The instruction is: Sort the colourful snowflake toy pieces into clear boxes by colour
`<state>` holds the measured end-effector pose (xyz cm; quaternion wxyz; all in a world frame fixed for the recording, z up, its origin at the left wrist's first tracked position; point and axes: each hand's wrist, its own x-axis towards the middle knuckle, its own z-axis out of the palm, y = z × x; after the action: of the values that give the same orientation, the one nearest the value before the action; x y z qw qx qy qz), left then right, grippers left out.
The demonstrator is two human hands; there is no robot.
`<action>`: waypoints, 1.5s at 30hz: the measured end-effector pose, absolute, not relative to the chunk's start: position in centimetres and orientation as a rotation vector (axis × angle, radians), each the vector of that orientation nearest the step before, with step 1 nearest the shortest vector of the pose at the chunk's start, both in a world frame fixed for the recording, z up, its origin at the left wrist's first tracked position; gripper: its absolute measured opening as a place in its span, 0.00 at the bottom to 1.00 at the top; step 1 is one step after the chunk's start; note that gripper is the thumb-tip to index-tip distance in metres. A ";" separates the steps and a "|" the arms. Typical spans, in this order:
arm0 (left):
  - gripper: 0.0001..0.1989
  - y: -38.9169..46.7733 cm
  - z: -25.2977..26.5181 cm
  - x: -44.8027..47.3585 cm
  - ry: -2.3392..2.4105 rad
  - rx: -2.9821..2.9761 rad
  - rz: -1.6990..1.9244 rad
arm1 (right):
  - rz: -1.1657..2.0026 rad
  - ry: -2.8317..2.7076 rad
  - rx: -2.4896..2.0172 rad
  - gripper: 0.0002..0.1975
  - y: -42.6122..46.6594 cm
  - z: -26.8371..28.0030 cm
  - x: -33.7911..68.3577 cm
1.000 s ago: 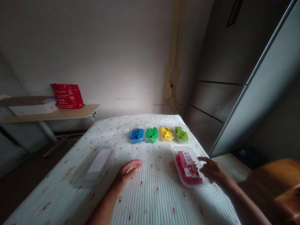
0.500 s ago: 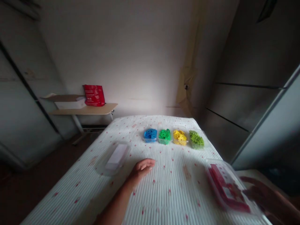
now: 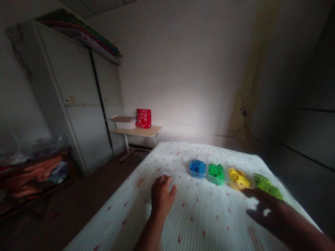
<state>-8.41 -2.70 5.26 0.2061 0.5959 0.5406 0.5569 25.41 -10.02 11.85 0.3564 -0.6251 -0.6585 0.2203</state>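
Observation:
My left hand (image 3: 162, 196) is over a clear plastic container (image 3: 170, 172) with something pale inside, largely hidden behind the fingers. Its thumb stands apart from the bent fingers; whether they touch the container I cannot tell. Somewhat blurred, my right hand (image 3: 272, 211) hovers in front of the tubs of yellow and light-green pieces, thumb and fingers apart with nothing between them. Four clear tubs line up across the table: blue pieces (image 3: 197, 168), green pieces (image 3: 216, 172), yellow pieces (image 3: 238, 178) and light-green pieces (image 3: 268, 185).
A white ribbed cloth with red marks (image 3: 193, 205) covers the table. Beyond its left far corner, a small side table (image 3: 146, 131) carries a red bag (image 3: 143, 118) and a white box (image 3: 125, 123). A wardrobe (image 3: 83, 90) stands at left, beside a low shelf of cloths (image 3: 39, 177).
The view has swung left. My left hand has reached the clear container at left. My right hand has come away from the red-filled clear box, now out of view, toward the tubs.

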 end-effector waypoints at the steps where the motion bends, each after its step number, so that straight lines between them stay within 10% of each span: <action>1: 0.14 -2.5 5.2 -9.1 1.613 1.630 1.557 | 0.505 -1.836 -1.590 0.20 -8.6 12.4 23.3; 9: 0.39 -2.3 4.0 -11.1 2.066 1.622 1.040 | 0.079 -2.276 -1.799 0.26 0.7 10.3 10.4; 16: 0.42 -2.1 4.7 -10.6 2.367 1.710 0.371 | -0.026 -2.099 -2.089 0.21 2.3 7.2 8.7; 32: 0.32 -2.6 5.8 -10.4 2.428 1.782 0.859 | -0.019 -2.231 -1.955 0.16 -4.9 7.7 8.0; 38: 0.26 -1.5 4.7 -10.9 1.513 1.619 1.685 | 0.105 -2.601 -1.772 0.14 -8.8 10.0 6.9; 45: 0.28 -2.9 5.5 -9.4 0.383 0.740 1.460 | 0.234 -2.263 -1.622 0.13 -8.0 12.3 8.4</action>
<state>-9.38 -2.94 5.47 0.6671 0.3281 0.1699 0.6469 8.42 -8.01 12.27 0.1731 -0.5717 -0.7977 0.0824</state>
